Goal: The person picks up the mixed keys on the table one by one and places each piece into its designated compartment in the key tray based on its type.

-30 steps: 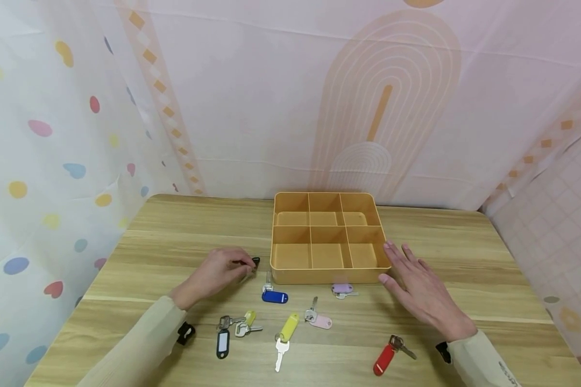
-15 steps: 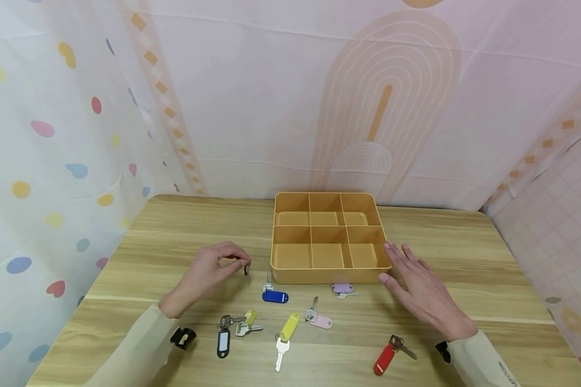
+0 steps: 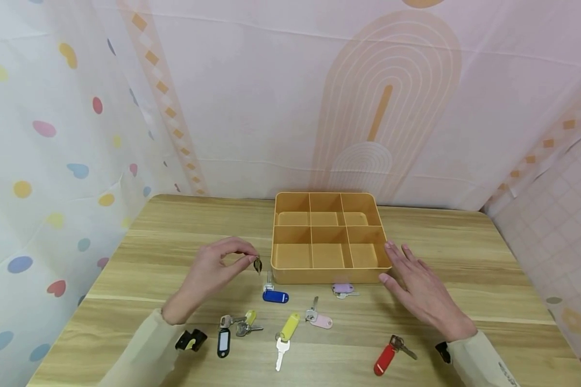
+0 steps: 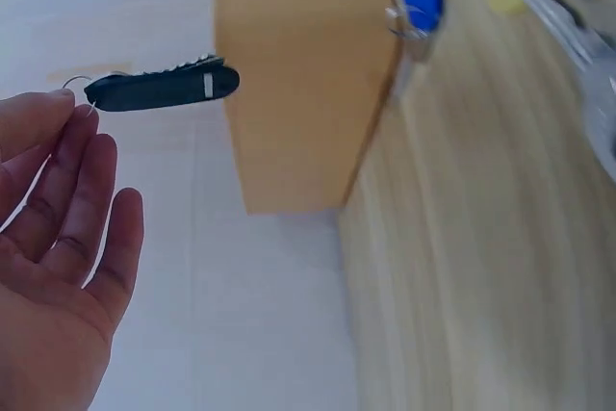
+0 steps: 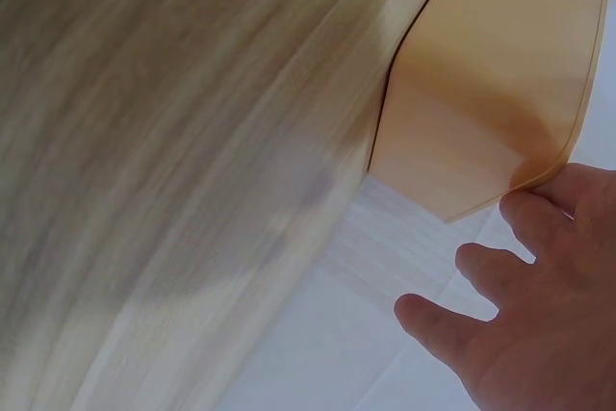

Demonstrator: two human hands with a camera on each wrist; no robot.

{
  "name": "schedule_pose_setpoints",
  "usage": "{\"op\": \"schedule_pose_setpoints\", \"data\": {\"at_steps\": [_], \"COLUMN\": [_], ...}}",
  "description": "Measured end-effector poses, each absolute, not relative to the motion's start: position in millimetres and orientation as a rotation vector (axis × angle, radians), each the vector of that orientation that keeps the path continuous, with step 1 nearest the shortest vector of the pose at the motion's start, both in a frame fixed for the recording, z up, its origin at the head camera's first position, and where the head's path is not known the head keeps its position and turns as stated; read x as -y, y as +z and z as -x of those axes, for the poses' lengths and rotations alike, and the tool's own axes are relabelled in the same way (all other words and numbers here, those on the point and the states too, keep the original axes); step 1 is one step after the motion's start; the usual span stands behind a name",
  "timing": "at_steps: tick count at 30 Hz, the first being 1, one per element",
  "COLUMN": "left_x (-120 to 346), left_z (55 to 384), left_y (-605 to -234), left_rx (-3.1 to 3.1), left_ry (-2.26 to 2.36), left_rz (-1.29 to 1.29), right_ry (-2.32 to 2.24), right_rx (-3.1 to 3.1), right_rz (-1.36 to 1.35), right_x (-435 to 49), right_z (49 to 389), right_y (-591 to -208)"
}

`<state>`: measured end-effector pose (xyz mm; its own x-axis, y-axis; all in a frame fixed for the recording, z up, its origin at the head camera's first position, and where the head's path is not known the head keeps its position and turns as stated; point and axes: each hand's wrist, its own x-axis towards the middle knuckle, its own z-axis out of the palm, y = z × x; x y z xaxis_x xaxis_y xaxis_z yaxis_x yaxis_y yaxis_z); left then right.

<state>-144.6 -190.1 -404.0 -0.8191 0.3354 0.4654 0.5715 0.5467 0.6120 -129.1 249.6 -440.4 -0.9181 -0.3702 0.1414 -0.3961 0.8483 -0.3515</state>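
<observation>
My left hand (image 3: 210,274) pinches the thin metal ring of a key with a black key tag (image 4: 159,90) between thumb and forefinger. Tag and key dangle above the table, just left of the orange six-compartment box (image 3: 326,276). In the left wrist view the key's toothed edge shows along the tag. My right hand (image 3: 421,294) lies with fingers extended at the box's right front corner, fingertips on the rim. All six compartments show bare floors. Just below the held key, a key with a blue tag (image 3: 275,296) lies by the box's front left corner.
Several tagged keys lie in front of the box: purple tag (image 3: 342,288), pink tag (image 3: 324,321), yellow tag (image 3: 289,327), black tag (image 3: 224,343) and red tag (image 3: 384,360). Another yellow tag (image 3: 250,317) lies partly under keys. A patterned curtain (image 3: 252,107) hangs behind the table.
My left hand has lifted the key with the black tag off the table, drawing back left and then moving right toward the box. My right hand stays at the box.
</observation>
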Motion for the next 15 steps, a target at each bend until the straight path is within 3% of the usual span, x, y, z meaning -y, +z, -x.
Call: {"op": "schedule_pose_setpoints", "data": {"at_steps": [15], "left_x": [159], "left_z": [151], "left_y": [-386], "left_rx": [2.522], "left_ry": [-1.227], "left_rz": [0.699], "right_ry": [0.596], "right_rx": [2.961], "right_rz": [-0.609], "right_x": [-247], "right_z": [126], "right_y": [-441]}}
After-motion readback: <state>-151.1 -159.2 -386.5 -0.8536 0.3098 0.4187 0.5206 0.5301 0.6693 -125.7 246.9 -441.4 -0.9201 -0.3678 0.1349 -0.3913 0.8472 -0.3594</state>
